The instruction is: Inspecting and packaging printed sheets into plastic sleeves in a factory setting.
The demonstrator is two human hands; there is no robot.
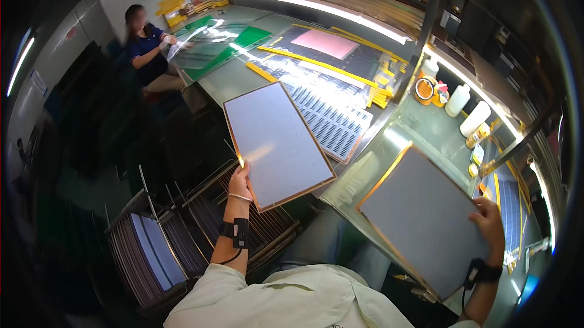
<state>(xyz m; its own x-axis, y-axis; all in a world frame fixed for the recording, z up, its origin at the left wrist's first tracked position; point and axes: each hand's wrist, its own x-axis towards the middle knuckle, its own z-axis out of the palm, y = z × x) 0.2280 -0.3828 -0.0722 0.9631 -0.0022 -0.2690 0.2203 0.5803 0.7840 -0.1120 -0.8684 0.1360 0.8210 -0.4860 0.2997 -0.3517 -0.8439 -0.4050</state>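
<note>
My left hand (pixel 240 183) is closed on the lower left edge of a light grey rectangular panel (pixel 277 145) with thin copper-coloured edges. That panel is tilted and held up in front of the bench, its face catching a small bright reflection. At the right, my right hand (pixel 488 221) grips the right edge of a darker grey panel (pixel 420 212), also edged in copper colour. The dark panel slants over the glass-like bench top, and whether it rests there I cannot tell. Black straps with small boxes are on both wrists.
Below left stands a slotted rack (pixel 198 231) holding several upright panels. Behind my hands, a sheet with rows of dark slots (pixel 334 122) lies on the lit bench. Bottles (pixel 457 100) and tape rolls (pixel 424 89) stand at right. A person (pixel 149 54) handles a clear sheet far left.
</note>
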